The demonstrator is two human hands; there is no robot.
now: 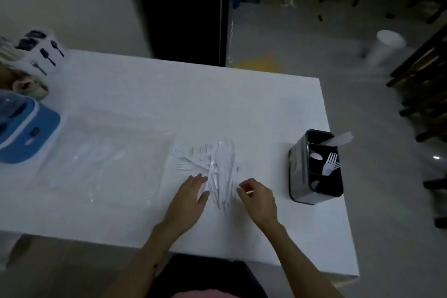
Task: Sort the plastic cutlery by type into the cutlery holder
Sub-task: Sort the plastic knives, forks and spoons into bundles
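A heap of white plastic cutlery (219, 172) lies on the white table (169, 94), with forks fanned out at its left and long handles bunched in the middle. My left hand (191, 197) rests flat at the heap's near left edge, fingers spread and touching the pieces. My right hand (257, 197) hovers at the heap's near right side, thumb and forefinger pinched together; whether a piece is between them is unclear. The black cutlery holder (314, 168) stands to the right, near the table's right edge, with a fork, a spoon and a knife in separate compartments.
An empty clear plastic bag (101, 159) lies flat left of the heap. A blue and white box (26, 128) sits at the left edge, and a cutlery package (36, 55) printed with utensil icons is at the far left corner. Dark chairs stand on the floor at right.
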